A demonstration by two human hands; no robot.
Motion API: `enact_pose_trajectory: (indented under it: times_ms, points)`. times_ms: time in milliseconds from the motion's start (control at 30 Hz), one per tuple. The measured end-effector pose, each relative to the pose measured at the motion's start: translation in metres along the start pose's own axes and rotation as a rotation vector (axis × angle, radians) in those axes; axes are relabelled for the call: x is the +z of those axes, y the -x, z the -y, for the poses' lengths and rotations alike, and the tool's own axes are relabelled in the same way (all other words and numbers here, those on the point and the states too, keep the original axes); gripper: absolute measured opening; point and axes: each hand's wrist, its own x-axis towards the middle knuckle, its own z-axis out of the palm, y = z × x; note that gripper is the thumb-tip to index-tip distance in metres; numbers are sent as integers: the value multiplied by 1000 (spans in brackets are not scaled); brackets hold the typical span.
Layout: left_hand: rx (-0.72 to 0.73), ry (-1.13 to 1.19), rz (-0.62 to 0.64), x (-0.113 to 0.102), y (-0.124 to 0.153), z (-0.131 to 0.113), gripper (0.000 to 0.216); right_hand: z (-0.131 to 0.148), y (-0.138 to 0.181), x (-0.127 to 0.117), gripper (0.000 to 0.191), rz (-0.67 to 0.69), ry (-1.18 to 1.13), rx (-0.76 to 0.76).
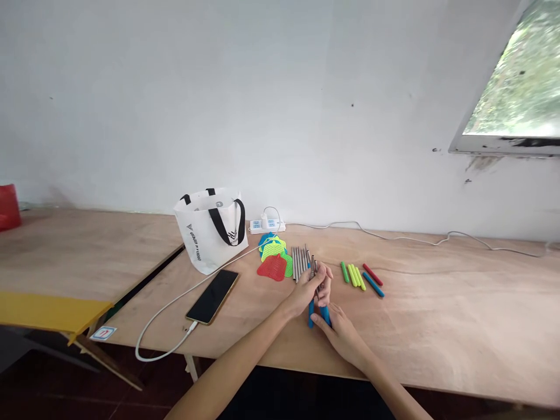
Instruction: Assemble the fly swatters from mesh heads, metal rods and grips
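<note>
My left hand is closed around a thin metal rod, which slants up between its fingers. Just below it, my right hand grips a blue handle sleeve at the rod's lower end; how far the two are joined is hidden. Another blue handle lies beneath my left hand, partly covered. Several metal rods rest side by side just beyond. Left of them, perforated fly swatter heads overlap: a red one in front, with green, yellow and blue behind.
Right of my hands lie a green sleeve, several yellow sleeves, a red sleeve and a blue sleeve. A phone on a white cable, a white bag and a power strip stand left and behind.
</note>
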Motion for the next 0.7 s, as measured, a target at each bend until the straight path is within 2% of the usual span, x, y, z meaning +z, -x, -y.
enact_pose_trajectory:
  times_ms: [167,400,533,700]
  points:
    - [-18,-11,22,10,2,-1,45,5,-3,7,36,6,-43,-38]
    - [-74,-64,64,7,17,3,52,5,5,11,34,-27,-11,-30]
    - [-83,-49,45,15,19,3,52,15,12,10,41,-44,-250,94]
    - [-25,212,-41,25,11,-8,49,41,17,12,52,-53,-550,90]
